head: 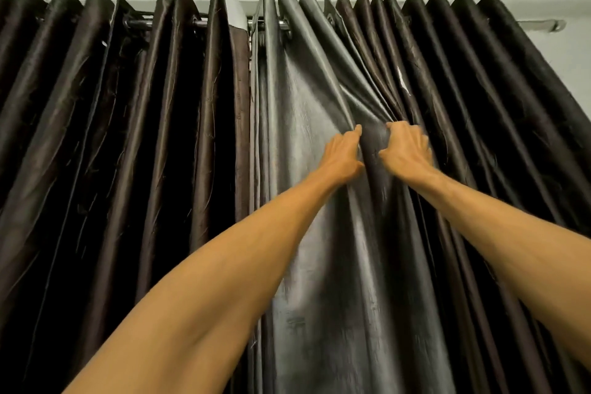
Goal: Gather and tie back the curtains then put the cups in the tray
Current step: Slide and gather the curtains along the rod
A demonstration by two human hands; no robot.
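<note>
satin curtain [307, 144] fold between both hands' grip [372, 150]

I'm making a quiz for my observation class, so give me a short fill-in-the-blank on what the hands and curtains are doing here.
1. Both hands, the left hand and the right hand, press into the ____ curtain panel.
2. The curtains hang in folds from a metal ____ near the ceiling.
3. The number of cups in view is ____.

Missing words: grey; rod; zero
</note>
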